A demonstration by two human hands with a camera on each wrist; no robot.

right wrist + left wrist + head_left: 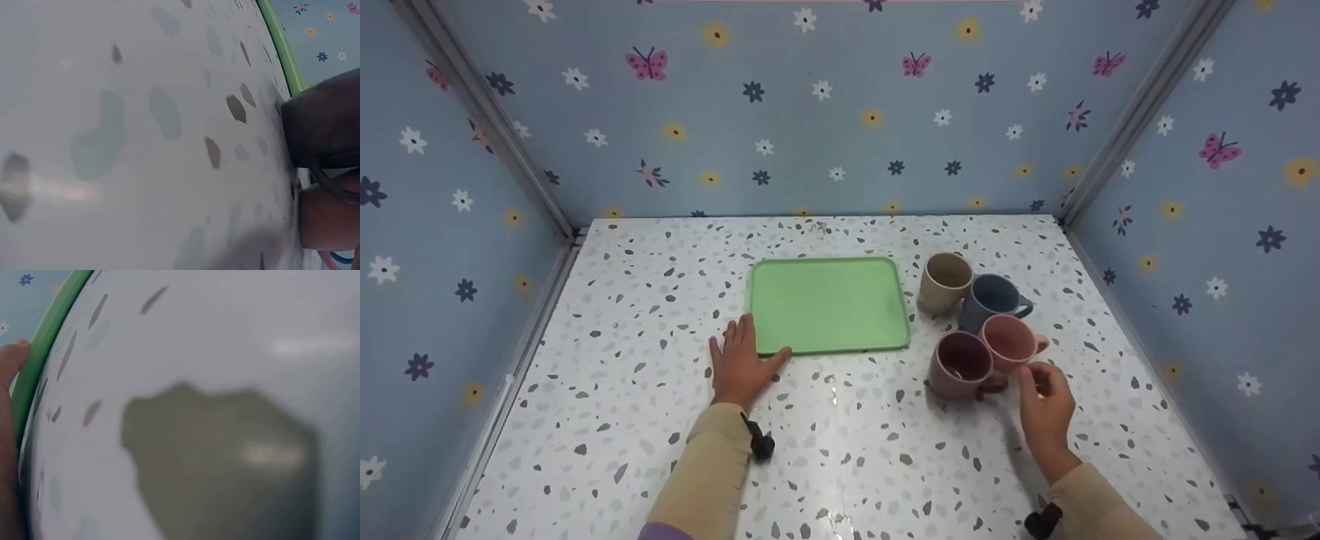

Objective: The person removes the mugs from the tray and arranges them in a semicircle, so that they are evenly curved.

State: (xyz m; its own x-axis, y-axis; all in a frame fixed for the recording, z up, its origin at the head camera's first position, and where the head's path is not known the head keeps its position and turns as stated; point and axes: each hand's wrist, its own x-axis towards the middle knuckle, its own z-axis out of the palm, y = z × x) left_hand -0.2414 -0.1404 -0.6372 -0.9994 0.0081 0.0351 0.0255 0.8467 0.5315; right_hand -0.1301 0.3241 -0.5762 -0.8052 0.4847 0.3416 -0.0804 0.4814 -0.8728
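A green rectangular tray (831, 306) lies on the speckled table. My left hand (741, 367) rests at its near left corner, fingers spread and fingertips at the rim; in the left wrist view a thumb touches the green edge (42, 349). Toward the right, a mauve mug (952, 379) and a pink mug (1011, 351) stand upright, close together. My right hand (1048, 401) is beside the pink mug, fingers loosely curved, fingertips close to its near side. In the right wrist view the mauve mug's dark handle (326, 183) shows with no fingers round it.
Behind those two stand a blue mug (988, 300) with its handle to the right and a beige mug (945, 285), both upright right of the tray. Patterned blue walls (840, 105) enclose the table (660, 277) at the back and both sides.
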